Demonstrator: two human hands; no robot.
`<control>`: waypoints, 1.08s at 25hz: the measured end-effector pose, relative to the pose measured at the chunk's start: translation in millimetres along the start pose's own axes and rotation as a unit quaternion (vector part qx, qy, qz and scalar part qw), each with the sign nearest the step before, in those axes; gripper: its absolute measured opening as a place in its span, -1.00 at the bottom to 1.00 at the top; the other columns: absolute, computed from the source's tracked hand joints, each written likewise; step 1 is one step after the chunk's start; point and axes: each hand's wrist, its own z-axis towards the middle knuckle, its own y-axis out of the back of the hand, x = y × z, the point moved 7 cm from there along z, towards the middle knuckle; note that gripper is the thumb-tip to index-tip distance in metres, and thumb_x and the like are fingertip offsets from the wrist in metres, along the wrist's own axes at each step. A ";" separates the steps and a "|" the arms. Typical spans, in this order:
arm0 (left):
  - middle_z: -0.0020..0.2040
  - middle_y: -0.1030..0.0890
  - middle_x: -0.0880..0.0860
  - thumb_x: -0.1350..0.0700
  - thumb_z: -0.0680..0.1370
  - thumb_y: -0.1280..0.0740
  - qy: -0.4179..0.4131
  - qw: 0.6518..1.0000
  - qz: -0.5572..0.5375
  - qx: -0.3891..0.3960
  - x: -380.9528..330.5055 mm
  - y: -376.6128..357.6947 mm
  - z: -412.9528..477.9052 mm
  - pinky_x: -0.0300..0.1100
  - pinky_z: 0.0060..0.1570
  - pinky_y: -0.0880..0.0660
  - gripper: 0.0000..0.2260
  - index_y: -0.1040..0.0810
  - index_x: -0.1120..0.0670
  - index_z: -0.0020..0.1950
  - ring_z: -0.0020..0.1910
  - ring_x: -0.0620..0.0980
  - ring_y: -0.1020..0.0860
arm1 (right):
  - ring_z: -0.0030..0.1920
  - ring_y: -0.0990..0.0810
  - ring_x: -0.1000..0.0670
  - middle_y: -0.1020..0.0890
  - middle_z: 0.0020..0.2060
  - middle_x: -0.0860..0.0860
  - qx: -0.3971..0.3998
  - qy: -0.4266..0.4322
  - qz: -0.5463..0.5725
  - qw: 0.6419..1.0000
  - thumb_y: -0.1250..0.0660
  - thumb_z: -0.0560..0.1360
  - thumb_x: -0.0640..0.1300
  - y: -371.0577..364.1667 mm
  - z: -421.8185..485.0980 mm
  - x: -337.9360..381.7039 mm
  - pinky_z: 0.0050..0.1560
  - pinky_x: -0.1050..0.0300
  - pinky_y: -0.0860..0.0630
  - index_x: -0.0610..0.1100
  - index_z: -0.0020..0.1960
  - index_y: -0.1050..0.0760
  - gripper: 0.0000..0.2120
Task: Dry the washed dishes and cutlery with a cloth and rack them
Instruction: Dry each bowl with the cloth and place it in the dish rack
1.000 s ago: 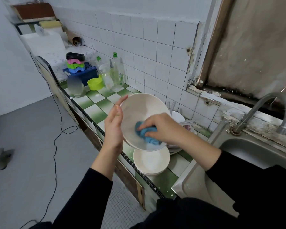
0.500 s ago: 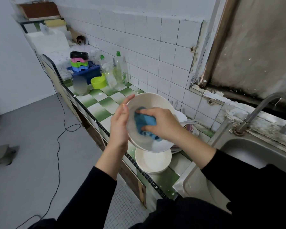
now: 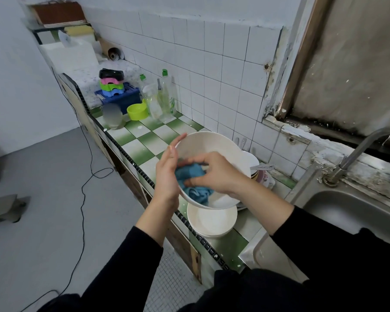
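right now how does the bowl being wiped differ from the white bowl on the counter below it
The held bowl is tilted in the air against the left hand; the counter bowl sits upright on the counter. The held bowl has the blue cloth pressed into it by the right hand; the counter bowl holds nothing. Both are white.

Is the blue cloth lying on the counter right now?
No, the right hand grips the blue cloth inside the white bowl, which the left hand supports.
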 end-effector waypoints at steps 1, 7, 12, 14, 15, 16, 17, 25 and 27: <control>-0.01 -0.66 0.04 -0.07 0.64 -0.13 0.005 1.000 -0.013 -0.008 -0.1 5.5 1.8 0.00 0.08 -0.55 -0.74 -0.61 -0.14 0.12 0.03 0.09 -0.61 | 0.09 -0.61 0.03 -0.68 0.06 0.02 0.068 0.006 -0.056 0.996 -0.53 0.33 -0.27 -6.3 -4.5 1.0 0.19 0.14 -0.51 0.07 0.09 -0.64 -0.59; 0.08 -0.64 0.02 0.06 0.67 -0.08 0.034 0.999 -0.029 0.006 11.1 1.4 3.0 -0.03 0.17 -0.51 -0.74 -0.55 -0.04 0.18 0.07 0.02 -0.60 | 0.02 -0.59 0.02 -0.64 0.05 0.06 -0.116 -0.031 -0.221 0.968 -0.45 0.40 -0.28 33.7 3.5 -3.0 0.06 0.24 -0.48 0.08 0.17 -0.62 -0.59; 0.05 -0.63 0.07 0.06 0.68 -0.09 0.041 0.997 -0.007 -0.066 15.6 14.4 2.9 -0.15 -0.04 -0.57 -0.72 -0.60 -0.10 0.09 0.00 0.04 -0.59 | 0.08 -0.60 -0.01 -0.67 0.04 -0.03 0.091 -0.010 -0.110 0.990 -0.47 0.38 -0.32 -13.0 -3.7 -7.4 0.16 0.16 -0.51 -0.03 0.13 -0.63 -0.63; 0.16 -0.59 0.11 0.07 0.68 -0.10 0.051 0.994 -0.007 -0.091 20.3 24.2 3.6 -0.12 0.05 -0.51 -0.72 -0.60 -0.13 0.07 0.08 0.07 -0.55 | 0.11 -0.55 -0.04 -0.62 0.11 -0.04 0.102 -0.020 -0.293 0.950 -0.36 0.42 -0.35 -3.4 1.4 -18.8 0.13 0.14 -0.49 0.03 0.14 -0.64 -0.61; 0.18 -0.59 0.11 0.07 0.68 -0.10 0.056 0.994 0.002 -0.089 22.6 21.7 1.8 -0.11 0.07 -0.49 -0.73 -0.59 -0.13 0.09 0.09 0.06 -0.54 | 0.13 -0.54 -0.06 -0.61 0.13 -0.04 0.061 -0.033 -0.329 0.942 -0.34 0.43 -0.35 6.0 4.5 -20.6 0.14 0.13 -0.48 0.06 0.14 -0.63 -0.59; 0.17 -0.59 0.10 0.07 0.68 -0.11 0.058 0.996 0.004 -0.075 24.2 14.7 -0.8 -0.10 0.08 -0.49 -0.75 -0.58 -0.10 0.11 0.07 0.04 -0.55 | 0.15 -0.53 -0.06 -0.60 0.15 -0.04 -0.002 -0.045 -0.321 0.946 -0.36 0.44 -0.34 14.3 7.7 -20.8 0.15 0.15 -0.46 0.05 0.16 -0.63 -0.60; 0.13 -0.60 0.11 0.09 0.68 -0.11 0.056 0.997 0.003 -0.057 24.1 5.3 -4.0 -0.12 0.08 -0.51 -0.76 -0.57 -0.05 0.15 0.04 0.03 -0.56 | 0.15 -0.54 -0.05 -0.61 0.12 -0.02 -0.061 -0.046 -0.273 0.959 -0.40 0.44 -0.31 17.6 7.5 -17.0 0.12 0.23 -0.43 0.03 0.18 -0.62 -0.62; 0.06 -0.64 0.03 0.04 0.67 -0.10 0.062 0.995 -0.043 -0.062 22.2 15.0 -8.5 -0.11 0.06 -0.55 -0.74 -0.58 -0.07 0.15 0.03 0.03 -0.59 | -0.03 -0.57 0.08 -0.64 0.03 0.06 0.121 -0.057 -0.272 0.953 -0.48 0.39 -0.28 11.7 -3.4 -11.8 -0.04 0.34 -0.48 0.08 0.13 -0.64 -0.61; 0.06 -0.64 0.05 0.05 0.67 -0.09 0.068 0.996 -0.048 -0.030 22.0 3.3 -12.0 -0.04 0.12 -0.51 -0.74 -0.56 -0.05 0.18 0.05 0.05 -0.59 | 0.08 -0.56 0.01 -0.61 0.09 0.03 -0.019 -0.076 -0.283 0.956 -0.47 0.41 -0.24 28.6 2.5 -6.5 0.05 0.27 -0.45 0.07 0.15 -0.63 -0.63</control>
